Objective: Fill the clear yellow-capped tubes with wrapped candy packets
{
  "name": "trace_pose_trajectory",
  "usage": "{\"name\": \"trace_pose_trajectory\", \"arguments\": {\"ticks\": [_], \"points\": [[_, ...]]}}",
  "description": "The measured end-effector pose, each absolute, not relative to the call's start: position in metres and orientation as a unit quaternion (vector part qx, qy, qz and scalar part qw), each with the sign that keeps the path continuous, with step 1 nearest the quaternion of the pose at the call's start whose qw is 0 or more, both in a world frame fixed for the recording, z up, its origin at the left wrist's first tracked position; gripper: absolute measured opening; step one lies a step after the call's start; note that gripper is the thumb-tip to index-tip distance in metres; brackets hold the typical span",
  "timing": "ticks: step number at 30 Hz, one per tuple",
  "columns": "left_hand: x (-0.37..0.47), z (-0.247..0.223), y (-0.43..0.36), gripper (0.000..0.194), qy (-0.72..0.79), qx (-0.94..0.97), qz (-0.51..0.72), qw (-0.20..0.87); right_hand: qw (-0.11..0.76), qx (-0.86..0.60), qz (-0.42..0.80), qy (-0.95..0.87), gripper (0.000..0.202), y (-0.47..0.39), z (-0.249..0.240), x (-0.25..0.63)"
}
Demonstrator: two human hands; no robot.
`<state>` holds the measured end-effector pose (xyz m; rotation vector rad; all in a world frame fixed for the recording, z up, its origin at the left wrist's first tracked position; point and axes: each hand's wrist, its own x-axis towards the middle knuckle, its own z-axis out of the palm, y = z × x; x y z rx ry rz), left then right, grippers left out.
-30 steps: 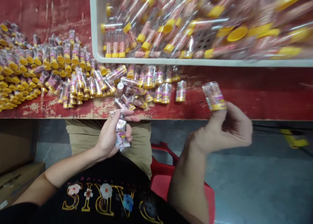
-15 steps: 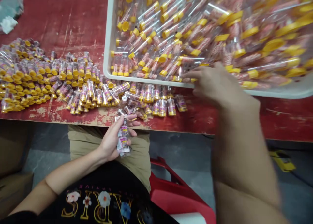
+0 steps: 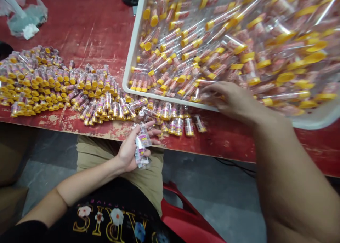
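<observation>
My left hand (image 3: 132, 144), palm turned up over my lap at the table's edge, holds a bunch of small printed clear plastic sleeves (image 3: 142, 149). Its fingers stretch out under them while the thumb rests along the side. Inside the near rim of the white tray (image 3: 127, 75), my right hand (image 3: 231, 96) reaches down with curled fingers among clear tubes with yellow caps (image 3: 190, 85). Its fingertips are partly hidden and slightly blurred, so what they grip cannot be made out. The tubes contain small pinkish pieces.
A large heap of yellow-capped tubes with purple print (image 3: 39, 84) covers the red table (image 3: 87, 23) at left, spreading along its front edge. A small white-topped item (image 3: 141, 114) lies among them. A plastic bag (image 3: 32, 20) sits back left. Below is a red chair (image 3: 183, 211).
The view has shifted, so tray and heap appear farther right and lower. My right hand's fingers have curled down among the tubes. My left hand still holds the sleeves, now more fanned out.
</observation>
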<state>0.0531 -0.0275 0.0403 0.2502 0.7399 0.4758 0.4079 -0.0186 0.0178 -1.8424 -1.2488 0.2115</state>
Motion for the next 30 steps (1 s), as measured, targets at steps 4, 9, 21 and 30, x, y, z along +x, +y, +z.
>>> {"name": "trace_pose_trajectory", "arguments": {"ticks": [4, 9, 21, 30], "points": [[0.063, 0.036, -0.027, 0.047, 0.353, 0.147, 0.252, 0.889, 0.553, -0.638, 0.286, -0.453, 0.018, -0.059, 0.023, 0.364], [0.069, 0.029, -0.032, 0.044, 0.37, 0.233, 0.303, 0.847, 0.584, -0.575, 0.424, -0.386, 0.025, -0.093, 0.011, 0.251], [0.059, 0.006, -0.036, 0.034, 0.475, 0.226, 0.368, 0.766, 0.611, -0.658, 0.291, -0.331, 0.028, -0.088, -0.014, 0.173], [0.052, 0.022, -0.028, 0.044, 0.49, 0.163, 0.336, 0.787, 0.612, -0.577, 0.403, -0.362, 0.042, -0.114, -0.007, 0.177]]}}
